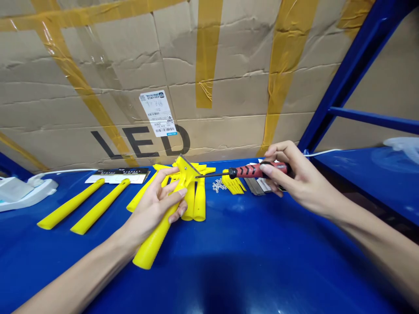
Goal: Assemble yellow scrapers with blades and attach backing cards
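Note:
My left hand [165, 198] is wrapped round a yellow scraper [153, 244], which tilts with its head up and its round handle end toward me. A thin metal blade [190, 165] shows along the scraper's head. In my right hand [291, 179] is a red and black screwdriver [250, 170], held level with its shaft pointing left. The shaft's tip is at the scraper head; whether it touches a screw I cannot tell. Behind the scraper lie several yellow handles [199, 205]. Small silvery nuts or screws [219, 186] lie in a pile under the screwdriver's shaft.
Flat yellow pieces [234, 183] and grey blades [253, 186] lie right of the pile. Two yellow handles [98, 209] rest at left near printed cards [118, 175]. A white power strip [29, 194] sits far left. A taped cardboard box [229, 87] stands behind the blue table [245, 261].

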A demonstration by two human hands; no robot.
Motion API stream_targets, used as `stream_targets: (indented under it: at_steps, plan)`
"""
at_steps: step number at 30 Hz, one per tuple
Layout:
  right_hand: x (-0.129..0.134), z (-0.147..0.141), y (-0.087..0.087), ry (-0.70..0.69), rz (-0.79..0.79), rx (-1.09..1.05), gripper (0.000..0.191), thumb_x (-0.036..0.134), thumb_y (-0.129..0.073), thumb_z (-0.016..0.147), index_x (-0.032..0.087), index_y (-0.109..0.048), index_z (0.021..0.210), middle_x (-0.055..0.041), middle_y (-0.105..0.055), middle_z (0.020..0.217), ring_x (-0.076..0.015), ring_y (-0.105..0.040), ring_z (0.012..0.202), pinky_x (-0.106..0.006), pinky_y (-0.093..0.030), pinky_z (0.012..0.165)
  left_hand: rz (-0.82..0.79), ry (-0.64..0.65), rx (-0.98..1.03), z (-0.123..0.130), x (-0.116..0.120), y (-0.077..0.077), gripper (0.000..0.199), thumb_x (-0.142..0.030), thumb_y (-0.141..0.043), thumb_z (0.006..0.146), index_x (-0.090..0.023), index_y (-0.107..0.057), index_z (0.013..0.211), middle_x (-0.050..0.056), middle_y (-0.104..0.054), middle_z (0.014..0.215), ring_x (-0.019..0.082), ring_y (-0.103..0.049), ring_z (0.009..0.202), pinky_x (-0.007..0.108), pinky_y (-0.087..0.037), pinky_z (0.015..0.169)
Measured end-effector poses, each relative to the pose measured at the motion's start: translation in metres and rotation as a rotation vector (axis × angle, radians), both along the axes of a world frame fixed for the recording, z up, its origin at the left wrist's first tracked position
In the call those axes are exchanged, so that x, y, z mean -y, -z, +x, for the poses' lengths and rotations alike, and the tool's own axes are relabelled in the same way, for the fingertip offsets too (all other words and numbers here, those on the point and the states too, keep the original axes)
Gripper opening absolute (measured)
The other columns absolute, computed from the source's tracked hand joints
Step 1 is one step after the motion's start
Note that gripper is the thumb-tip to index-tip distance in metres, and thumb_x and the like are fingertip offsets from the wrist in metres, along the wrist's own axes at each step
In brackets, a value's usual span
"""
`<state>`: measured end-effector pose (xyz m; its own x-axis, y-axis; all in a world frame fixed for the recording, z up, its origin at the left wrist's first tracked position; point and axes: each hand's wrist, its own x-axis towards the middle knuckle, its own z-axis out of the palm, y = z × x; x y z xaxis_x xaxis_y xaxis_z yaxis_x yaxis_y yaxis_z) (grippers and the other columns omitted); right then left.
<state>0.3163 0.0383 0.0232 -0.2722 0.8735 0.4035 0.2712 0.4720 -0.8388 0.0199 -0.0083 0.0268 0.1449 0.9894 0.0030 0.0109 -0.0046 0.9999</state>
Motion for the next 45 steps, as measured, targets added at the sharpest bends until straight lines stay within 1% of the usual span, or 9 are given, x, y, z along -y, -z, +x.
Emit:
stream_targets:
  at_steps: [3,8,14,19,25,30,36,41,45]
  plan:
    - [-0.0015,-0.0014,0.0017,0.153,-0.022,0.037,0.027,0.055,-0.050,0.099,0.029,-0.044,0.098,0.0066,-0.045,0.057,-0.0112,-0.040,0.040,-0.027,-0.032,0.038,0.004,0.018,-0.002,-0.0004,0.0010,-0.0010,0.045,-0.028,-0.069,0.089,-0.025,-0.042,0.124,-0.007,-0.062,0.056,0.004,-0.042,0.037,0.016,-0.035,0.045]
    - [0.0031,0.0001,-0.0066,-0.066,-0.033,-0.037,0.036,0.047,-0.070,0.089,0.030,-0.045,0.109,-0.0030,-0.064,0.098,-0.0167,-0.063,0.064,-0.033,-0.052,0.055,-0.006,0.009,0.003,0.0006,0.0019,-0.0012,0.045,-0.028,-0.069,0.089,-0.024,-0.041,0.125,-0.006,-0.063,0.057,0.004,-0.044,0.038,0.016,-0.033,0.045]
    - [-0.0002,0.0033,-0.0042,0.178,0.006,0.061,0.027,0.055,-0.052,0.098,0.029,-0.047,0.096,0.0060,-0.045,0.055,-0.0123,-0.041,0.038,-0.028,-0.033,0.038,-0.028,0.050,0.053,0.0036,0.0021,0.0012,0.051,-0.030,-0.072,0.087,-0.024,-0.041,0.127,-0.003,-0.066,0.063,0.007,-0.049,0.041,0.016,-0.033,0.043]
    - [-0.0007,0.0068,-0.0027,-0.082,-0.050,0.002,0.038,0.045,-0.069,0.090,0.031,-0.045,0.115,-0.0031,-0.065,0.098,-0.0174,-0.064,0.067,-0.034,-0.054,0.059,-0.015,0.003,0.002,0.0008,0.0002,0.0000,0.049,-0.029,-0.071,0.088,-0.024,-0.042,0.128,-0.005,-0.064,0.058,0.005,-0.044,0.038,0.016,-0.033,0.044]
    - [-0.0009,0.0011,0.0000,0.109,-0.037,0.056,0.026,0.053,-0.053,0.099,0.029,-0.046,0.102,0.0068,-0.047,0.058,-0.0115,-0.042,0.041,-0.027,-0.034,0.039,-0.009,-0.011,0.024,0.0001,0.0009,-0.0016,0.054,-0.031,-0.073,0.086,-0.024,-0.041,0.129,-0.004,-0.065,0.061,0.006,-0.045,0.039,0.016,-0.033,0.044]
    - [0.0016,0.0003,-0.0049,-0.088,-0.034,-0.033,0.038,0.045,-0.068,0.091,0.031,-0.044,0.115,-0.0031,-0.063,0.099,-0.0168,-0.063,0.066,-0.034,-0.054,0.058,-0.007,-0.021,0.020,0.0003,0.0021,-0.0027,0.053,-0.030,-0.072,0.087,-0.025,-0.041,0.129,-0.004,-0.064,0.060,0.006,-0.045,0.039,0.017,-0.034,0.045]
    - [-0.0012,0.0035,-0.0019,0.139,-0.013,0.060,0.024,0.053,-0.054,0.097,0.030,-0.048,0.100,0.0053,-0.046,0.058,-0.0137,-0.044,0.041,-0.030,-0.035,0.040,-0.034,0.015,0.042,0.0014,0.0010,0.0014,0.050,-0.031,-0.074,0.085,-0.023,-0.045,0.125,-0.004,-0.064,0.061,0.006,-0.046,0.037,0.019,-0.033,0.043]
    - [0.0007,0.0066,-0.0060,-0.052,-0.017,-0.016,0.042,0.046,-0.072,0.087,0.031,-0.047,0.116,-0.0054,-0.065,0.105,-0.0191,-0.064,0.068,-0.036,-0.053,0.056,-0.031,0.001,0.039,0.0007,-0.0002,0.0020,0.052,-0.031,-0.074,0.084,-0.024,-0.044,0.126,-0.004,-0.064,0.060,0.006,-0.046,0.037,0.019,-0.032,0.043]
    - [-0.0004,0.0040,-0.0035,0.097,0.011,0.042,0.027,0.051,-0.061,0.094,0.030,-0.047,0.103,0.0047,-0.051,0.062,-0.0135,-0.046,0.043,-0.029,-0.038,0.040,-0.045,0.018,0.051,0.0017,0.0016,0.0016,0.049,-0.029,-0.073,0.086,-0.024,-0.043,0.124,-0.004,-0.066,0.060,0.006,-0.046,0.038,0.017,-0.033,0.044]
